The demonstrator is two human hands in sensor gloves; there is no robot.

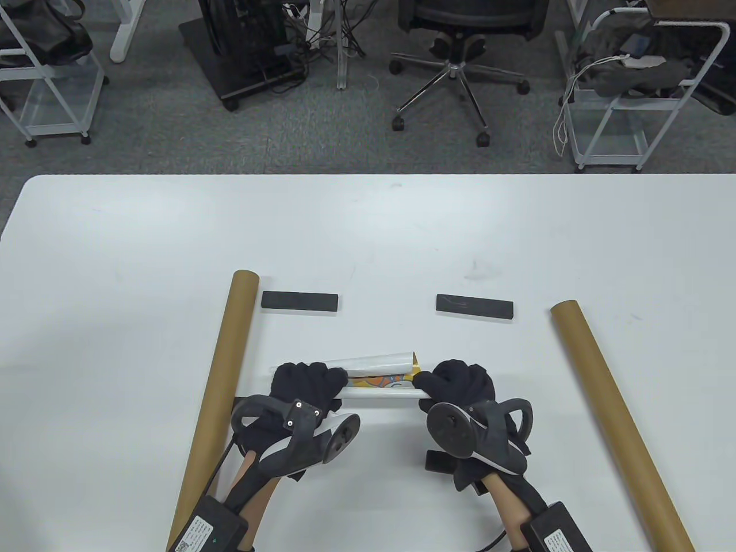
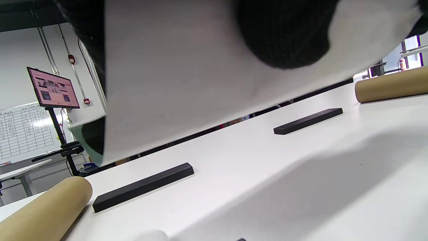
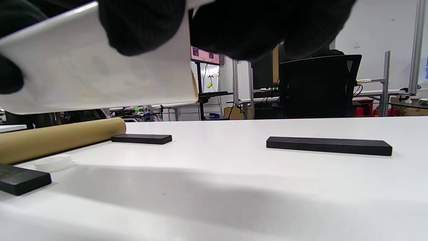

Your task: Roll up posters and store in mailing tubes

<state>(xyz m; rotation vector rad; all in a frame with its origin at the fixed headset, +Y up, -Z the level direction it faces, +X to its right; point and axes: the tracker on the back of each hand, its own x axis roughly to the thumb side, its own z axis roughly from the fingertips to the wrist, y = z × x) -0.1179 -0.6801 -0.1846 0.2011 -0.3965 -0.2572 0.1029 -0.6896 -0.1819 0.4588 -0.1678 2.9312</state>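
A partly rolled poster (image 1: pixel 376 376), white on the back with a colourful print inside, is held between my hands near the table's front edge. My left hand (image 1: pixel 313 379) grips its left end and my right hand (image 1: pixel 443 384) grips its right end. In the wrist views the roll (image 2: pixel 184 83) (image 3: pixel 100 77) hangs a little above the table with gloved fingers (image 2: pixel 281 33) (image 3: pixel 140 26) wrapped over it. One brown mailing tube (image 1: pixel 221 379) lies left of my left hand. A second tube (image 1: pixel 615 414) lies to the right.
Two black bars (image 1: pixel 299 301) (image 1: pixel 474 306) lie on the white table (image 1: pixel 368 230) beyond the poster. Another black bar (image 3: pixel 20 179) and a white cap (image 3: pixel 53 163) lie close to the left tube (image 3: pixel 60 137). Office chairs and carts stand behind the table.
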